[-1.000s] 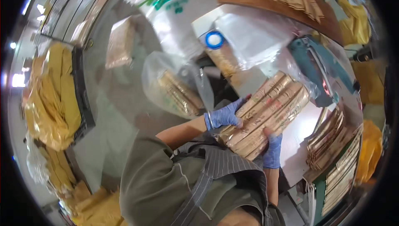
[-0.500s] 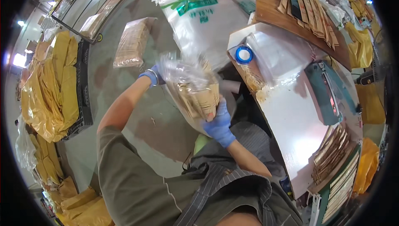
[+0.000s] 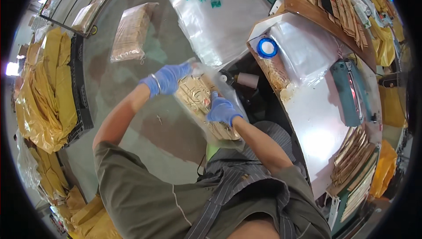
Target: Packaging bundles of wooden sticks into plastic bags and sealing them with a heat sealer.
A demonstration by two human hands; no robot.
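A clear plastic bag (image 3: pixel 237 105) filled with tan paper pieces (image 3: pixel 193 92) lies tilted in front of my lap. My left hand (image 3: pixel 169 78), in a blue glove, is closed at the bag's far end, pinching the plastic near its mouth. My right hand (image 3: pixel 223 109), gloved in blue too, grips the bag from above at its right side, its thumb lying along the paper pieces. Part of its fingers is hidden. Glare on the plastic blurs the contents.
A filled clear package (image 3: pixel 132 32) lies on the floor ahead. Large clear bags (image 3: pixel 220 28) are stacked beyond my hands. The white worktable (image 3: pixel 307 124) at right carries a tape roll (image 3: pixel 267 48), flat bags (image 3: pixel 303 50) and a teal sealing machine (image 3: pixel 347 92). Yellow sacks (image 3: pixel 44 94) stand left.
The bag has gone from upright and blurred to lying flatter, tilted toward me. My left hand has come down and closer; my right hand has moved from the bundle's near end onto its top.
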